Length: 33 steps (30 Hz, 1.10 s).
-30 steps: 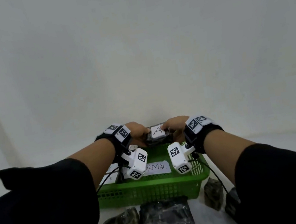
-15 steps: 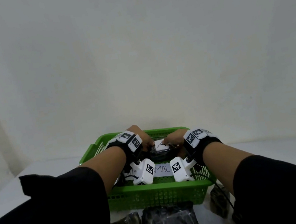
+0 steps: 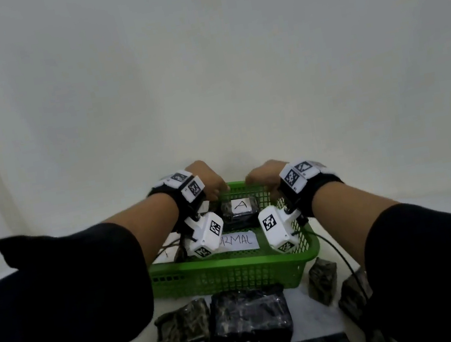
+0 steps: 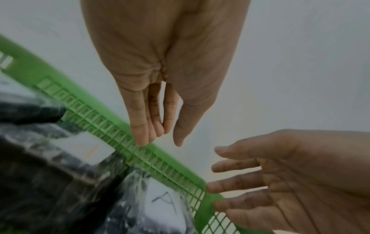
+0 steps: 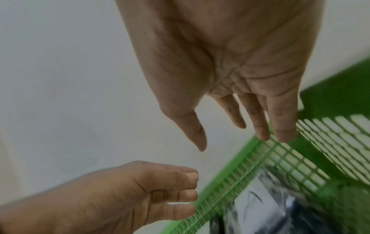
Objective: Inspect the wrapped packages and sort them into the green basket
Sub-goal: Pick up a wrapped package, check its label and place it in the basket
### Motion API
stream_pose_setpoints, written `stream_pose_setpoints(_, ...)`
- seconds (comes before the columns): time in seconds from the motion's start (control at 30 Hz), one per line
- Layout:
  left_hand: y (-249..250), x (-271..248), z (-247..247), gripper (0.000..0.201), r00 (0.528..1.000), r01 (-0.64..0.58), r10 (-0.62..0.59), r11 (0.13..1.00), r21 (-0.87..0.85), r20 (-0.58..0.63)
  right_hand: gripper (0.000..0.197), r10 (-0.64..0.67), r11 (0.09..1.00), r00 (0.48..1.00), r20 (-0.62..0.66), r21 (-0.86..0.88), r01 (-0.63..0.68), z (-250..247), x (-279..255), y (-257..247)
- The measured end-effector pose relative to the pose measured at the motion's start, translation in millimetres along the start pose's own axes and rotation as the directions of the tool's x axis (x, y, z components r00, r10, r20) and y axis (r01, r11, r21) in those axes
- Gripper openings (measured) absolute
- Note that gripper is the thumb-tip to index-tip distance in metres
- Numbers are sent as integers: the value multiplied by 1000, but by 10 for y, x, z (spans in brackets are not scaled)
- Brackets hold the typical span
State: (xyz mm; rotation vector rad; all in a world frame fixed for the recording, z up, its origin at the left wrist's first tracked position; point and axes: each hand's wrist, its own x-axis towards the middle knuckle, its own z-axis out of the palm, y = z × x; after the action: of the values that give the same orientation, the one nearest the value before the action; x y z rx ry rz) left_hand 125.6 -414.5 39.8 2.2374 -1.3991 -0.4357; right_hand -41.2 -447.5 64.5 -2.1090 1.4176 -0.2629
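Observation:
The green basket stands in front of me on the white table. A dark wrapped package with a white "A" label lies inside it by the far wall, with a second dark package to its left. My left hand and right hand hover just above the far rim, one on each side of the package. Neither touches it. In the left wrist view my left hand hangs with straight fingers. In the right wrist view my right hand is relaxed and holds nothing.
A paper strip reading "NORMAL" lies on the basket floor. Several dark wrapped packages sit on the table in front of the basket, more to its right. A white wall rises close behind the basket.
Both hands carried the "A" package down into the basket, let it go and rose to the far rim. The package now lies alone in the basket.

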Motion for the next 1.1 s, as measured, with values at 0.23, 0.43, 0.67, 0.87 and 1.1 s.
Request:
stream_pose_setpoints(0.23, 265, -500, -412, 32, 973, -212, 209, 977, -18, -97, 79, -148, 988, 980, -131, 31, 153, -394, -433, 40)
stream_pose_setpoints(0.43, 438, -1082, -340, 39, 922, -382, 386, 920, 84, -26, 88, -247, 969, 957, -152, -28, 246, -536, -946, 327)
stream_pose_setpoints(0.67, 593, -1785, 116, 37, 834, -550, 551, 834, 46, -6, 83, -260, 965, 958, -119, -68, 253, -461, -1427, 754)
stream_pose_setpoints(0.87, 718, -2131, 547, 22, 826, -556, 538, 826, 88, 170, 84, -185, 966, 983, 14, -178, 185, -218, -1564, 1126)
stream_pose_setpoints(1.1, 812, -2162, 883, 33, 917, -391, 316, 834, 388, 246, 77, -128, 914, 976, 179, -361, 186, -80, -1483, 1293)
